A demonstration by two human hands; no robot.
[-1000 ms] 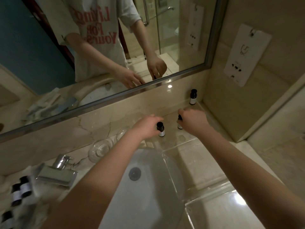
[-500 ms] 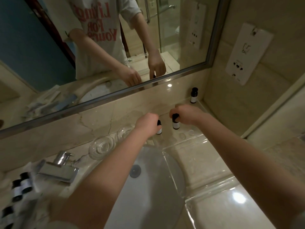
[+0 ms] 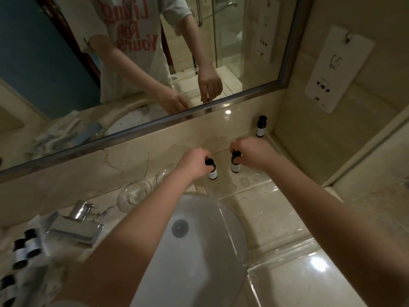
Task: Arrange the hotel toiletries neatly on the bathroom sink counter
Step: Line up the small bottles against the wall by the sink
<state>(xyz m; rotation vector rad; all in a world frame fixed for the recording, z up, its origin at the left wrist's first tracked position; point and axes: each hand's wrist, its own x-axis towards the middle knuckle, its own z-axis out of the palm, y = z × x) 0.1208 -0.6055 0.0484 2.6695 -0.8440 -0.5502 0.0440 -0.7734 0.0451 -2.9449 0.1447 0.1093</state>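
Small dark bottles on the sink counter (image 3: 272,220)

The left bottle (image 3: 212,171) and the right bottle (image 3: 235,166) stand up side by side near the back edge. Both have black caps and pale labels. The left hand (image 3: 192,161) holds one top and the right hand (image 3: 252,152) holds the other. The corner bottle (image 3: 261,127) stands alone at the back right. A heap of bottles (image 3: 26,249) lies at the left edge.
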